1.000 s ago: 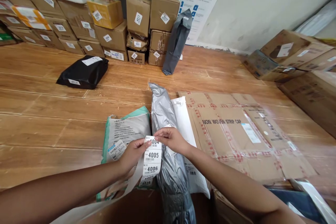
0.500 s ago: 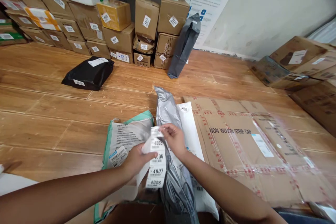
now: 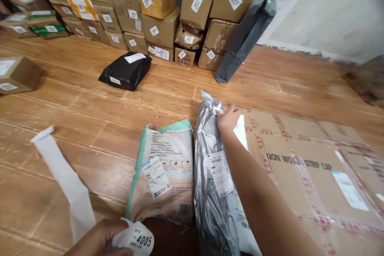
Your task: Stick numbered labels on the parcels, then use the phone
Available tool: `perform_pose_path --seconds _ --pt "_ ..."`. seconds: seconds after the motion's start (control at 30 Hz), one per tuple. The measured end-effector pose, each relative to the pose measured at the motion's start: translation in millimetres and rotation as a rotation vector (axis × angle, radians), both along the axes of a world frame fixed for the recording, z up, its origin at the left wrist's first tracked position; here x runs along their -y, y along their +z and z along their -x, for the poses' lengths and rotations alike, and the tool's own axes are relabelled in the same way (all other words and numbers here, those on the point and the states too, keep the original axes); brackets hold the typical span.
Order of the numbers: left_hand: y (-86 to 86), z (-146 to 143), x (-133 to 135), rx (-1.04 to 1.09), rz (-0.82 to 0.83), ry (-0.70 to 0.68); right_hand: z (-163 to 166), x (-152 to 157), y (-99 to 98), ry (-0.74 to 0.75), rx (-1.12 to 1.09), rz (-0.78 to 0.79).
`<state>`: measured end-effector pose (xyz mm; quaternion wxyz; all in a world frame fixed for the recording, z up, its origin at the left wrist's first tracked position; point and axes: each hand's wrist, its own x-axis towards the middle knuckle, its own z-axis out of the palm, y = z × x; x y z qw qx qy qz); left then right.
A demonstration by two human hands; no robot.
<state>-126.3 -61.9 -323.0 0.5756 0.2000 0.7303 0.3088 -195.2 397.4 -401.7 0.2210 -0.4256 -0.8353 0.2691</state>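
Note:
My left hand [image 3: 103,238], low in the view, is closed on a strip of white number labels [image 3: 141,241], with 4005 showing on top. Its blank backing paper [image 3: 67,184] trails out to the left over the floor. My right hand [image 3: 228,122] is at the upper end of a long grey plastic mailer bag [image 3: 205,136], its fingertips holding a small white sticker [image 3: 217,110] against the plastic. A shipping label [image 3: 220,172] lies on that bag's middle. Left of it rests a green-edged packet [image 3: 177,182]; a white mailer [image 3: 241,132] is partly hidden beneath my right arm.
A large flat carton [image 3: 288,148] lies on the right. Ahead on the wooden floor sits a black parcel [image 3: 127,73]. Stacked labelled boxes [image 3: 162,28] line the back, with a dark grey bag [image 3: 246,34] leaning on them. Another box [image 3: 18,74] stands at far left.
My hands have moved apart. The right one took the top sticker off the strip and carried it up to the grey bag; the left one drew down and left with the strip. The view has shifted.

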Motion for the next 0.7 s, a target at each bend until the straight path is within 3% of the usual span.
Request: perform_pose_path --seconds 0.17,0.27,0.3,0.37,0.43,0.5,0.57,0.7 --pt "8.8 9 -13 -0.001 -0.078 0.181 -13 18 15.9 0.164 -0.009 -0.037" --pt "11.5 16 -16 0.004 -0.149 0.248 -44 71 42.0 0.265 -0.098 -0.044" --pt "11.6 17 -16 0.018 -0.167 0.239 -60 98 52.0 0.429 -0.156 0.079" --pt "9.6 16 -16 0.059 -0.195 0.201 -95 156 69.6 0.870 -0.063 0.548" --pt "4.7 9 -16 0.119 -0.230 0.187 -130 209 78.3 1.030 0.050 0.908" --pt "-2.6 -2 -16 0.247 -0.204 0.262 -154 248 75.0 0.954 0.033 1.014" --pt "-10.3 -14 -17 0.393 -0.093 0.390 -165 269 63.1 0.762 0.012 1.120" --pt "-19.4 -27 -17 0.515 0.044 0.574 -164 275 41.9 0.551 0.161 1.333"
